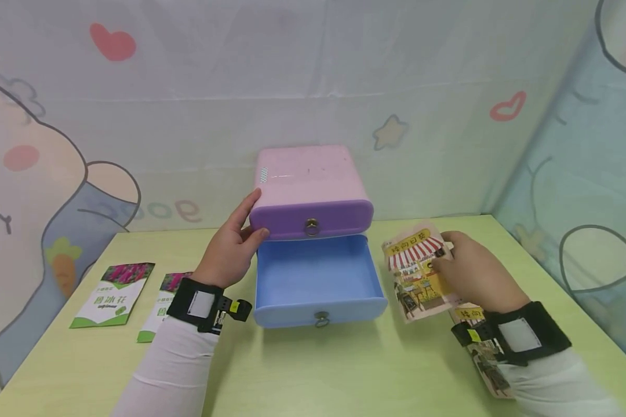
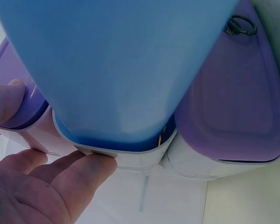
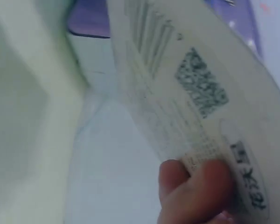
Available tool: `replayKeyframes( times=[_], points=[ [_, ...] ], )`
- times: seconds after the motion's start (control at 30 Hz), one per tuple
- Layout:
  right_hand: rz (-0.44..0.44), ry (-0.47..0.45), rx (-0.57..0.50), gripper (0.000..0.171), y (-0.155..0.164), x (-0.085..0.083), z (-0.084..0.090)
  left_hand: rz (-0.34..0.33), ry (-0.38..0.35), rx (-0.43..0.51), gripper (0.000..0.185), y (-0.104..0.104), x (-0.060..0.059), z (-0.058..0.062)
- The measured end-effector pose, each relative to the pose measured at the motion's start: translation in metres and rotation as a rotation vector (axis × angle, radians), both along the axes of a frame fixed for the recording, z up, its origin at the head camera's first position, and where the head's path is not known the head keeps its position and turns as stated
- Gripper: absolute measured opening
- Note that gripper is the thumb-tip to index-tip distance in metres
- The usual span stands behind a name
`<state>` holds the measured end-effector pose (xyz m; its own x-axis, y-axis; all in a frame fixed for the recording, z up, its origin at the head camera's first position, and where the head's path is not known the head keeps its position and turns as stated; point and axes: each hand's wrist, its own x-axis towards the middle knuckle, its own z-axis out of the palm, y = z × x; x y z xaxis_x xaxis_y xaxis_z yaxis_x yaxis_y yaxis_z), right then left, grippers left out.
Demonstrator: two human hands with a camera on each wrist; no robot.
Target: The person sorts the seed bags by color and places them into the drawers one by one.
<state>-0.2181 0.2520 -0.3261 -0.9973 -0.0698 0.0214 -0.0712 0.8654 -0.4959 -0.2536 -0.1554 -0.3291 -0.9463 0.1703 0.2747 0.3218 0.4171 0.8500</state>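
Pink cabinet [image 1: 309,179]: small plastic two-drawer unit, middle of table, back toward the patterned curtain.
Purple drawer [image 1: 310,219]: top slot, pushed in, ring pull at front centre.
Blue drawer [image 1: 318,277]: bottom slot, pulled well out toward the camera, nothing visible inside, ring pull on front edge.
Left hand [image 1: 231,246]: braced against the cabinet's left side, thumb on the purple drawer's front corner, fingers fairly straight along the side wall. Pressing, not wrapped round anything. Left wrist view: fingertips [image 2: 91,163] at the white frame under the blue drawer, thumb against the purple front.
Right hand [image 1: 477,272]: pinching a seed packet, thumb on the printed front, fingers behind.
Seed packet [image 1: 416,272]: yellow, red-and-white striped awning print, held tilted above the table just right of the blue drawer, not touching it. Right wrist view: back side with fine print and a QR block, thumb tip clamped at lower edge.
Second yellow packet [image 1: 484,347]: flat on table under the right forearm, partly hidden by the wrist strap.
Green packets [image 1: 113,294]: two, flower photo on top, flat at left of table, well apart from the cabinet; nearer one partly behind the left wrist.
Table [image 1: 344,370]: light green top.
Wrists: black camera straps, white sleeves.
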Motion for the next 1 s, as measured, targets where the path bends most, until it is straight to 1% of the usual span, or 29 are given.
replayKeyframes(
  times=[0.1, 0.17, 0.27, 0.4, 0.67, 0.9, 1.0],
  points=[
    [-0.017, 0.04, -0.05, 0.066, 0.003, 0.003, 0.007, 0.004, 0.002, -0.007, 0.075, 0.0, 0.001, 0.001],
    [-0.02, 0.041, -0.088, 0.067, 0.002, 0.005, 0.01, 0.004, 0.002, -0.008, 0.075, 0.0, 0.001, 0.001],
    [-0.012, 0.009, -0.162, 0.066, 0.001, 0.008, 0.014, 0.005, 0.004, -0.007, 0.075, 0.0, 0.0, 0.0],
    [0.007, -0.029, -0.229, 0.066, 0.0, 0.012, 0.02, 0.01, 0.007, -0.01, 0.075, 0.0, -0.002, -0.001],
    [0.046, -0.048, -0.33, 0.062, -0.007, 0.023, 0.03, 0.016, 0.009, -0.011, 0.075, 0.0, -0.003, -0.002],
    [0.086, -0.086, -0.468, 0.063, -0.012, 0.031, 0.035, 0.02, 0.004, -0.017, 0.075, 0.0, -0.002, -0.002],
    [0.095, -0.097, -0.509, 0.062, -0.014, 0.035, 0.038, 0.021, 0.007, -0.021, 0.075, 0.0, -0.001, -0.002]
  ],
)
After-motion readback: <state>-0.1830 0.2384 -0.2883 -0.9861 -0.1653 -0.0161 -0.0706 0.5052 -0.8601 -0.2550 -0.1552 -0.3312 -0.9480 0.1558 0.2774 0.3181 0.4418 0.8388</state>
